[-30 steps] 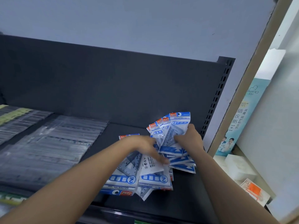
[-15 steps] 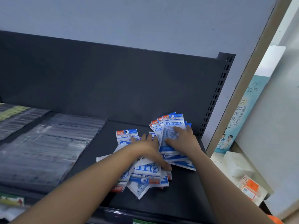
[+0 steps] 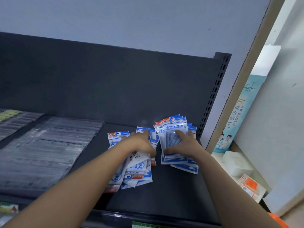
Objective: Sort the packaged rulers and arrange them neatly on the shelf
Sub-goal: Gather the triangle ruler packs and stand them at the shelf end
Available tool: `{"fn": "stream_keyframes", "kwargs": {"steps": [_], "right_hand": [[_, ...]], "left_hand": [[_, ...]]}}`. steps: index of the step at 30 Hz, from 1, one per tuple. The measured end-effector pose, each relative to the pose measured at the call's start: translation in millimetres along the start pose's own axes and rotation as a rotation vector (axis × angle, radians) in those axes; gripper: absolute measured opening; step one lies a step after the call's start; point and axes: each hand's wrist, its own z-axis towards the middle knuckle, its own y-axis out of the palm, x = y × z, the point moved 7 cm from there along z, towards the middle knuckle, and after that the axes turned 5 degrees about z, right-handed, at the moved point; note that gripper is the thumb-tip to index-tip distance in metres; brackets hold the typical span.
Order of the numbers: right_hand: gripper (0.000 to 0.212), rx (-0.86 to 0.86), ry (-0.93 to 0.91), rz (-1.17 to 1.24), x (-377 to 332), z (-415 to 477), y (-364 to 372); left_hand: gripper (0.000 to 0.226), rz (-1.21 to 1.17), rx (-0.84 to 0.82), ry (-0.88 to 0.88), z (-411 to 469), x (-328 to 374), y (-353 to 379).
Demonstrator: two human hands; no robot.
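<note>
Two blue-white ruler-packet piles point(image 3: 131, 171) on shelf point(image 3: 172, 191)

Item, our left hand point(image 3: 139, 143): palm down, fingers point(image 3: 144, 134) straight and close together, pointing away from us, thumb out to the right. Item, our right hand point(image 3: 182, 143): palm down, fingers spread wide, thumb out to the left. We have both side by side, thumbs near but apart. Item, our left forearm point(image 3: 74, 186) and right forearm point(image 3: 230, 186): bare, stretched forward, converging
</note>
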Motion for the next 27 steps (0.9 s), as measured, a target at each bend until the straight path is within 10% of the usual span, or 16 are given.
{"fn": "stream_keyframes", "kwargs": {"steps": [8, 12, 18, 27], "right_hand": [[0.111, -0.01, -0.024, -0.037, -4.0, -4.7, 3.9], [0.104, 0.052, -0.099, -0.241, -21.2, -15.6, -2.4], [0.072, 0.108, -0.265, -0.276, -50.2, -19.4, -2.6], [0.035, -0.069, -0.389, 0.433, -92.2, -37.7, 10.4]], "left_hand": [[0.111, -0.083, 0.104, -0.084, 0.0, -13.3, -9.3], [0.059, -0.283, 0.066, -0.074, 2.8, -22.9, -9.0], [0.044, -0.809, 0.173, -0.003, 7.3, -39.9, -29.5], [0.035, -1.355, 0.371, 0.168, -8.3, -35.1, -73.0]]}}
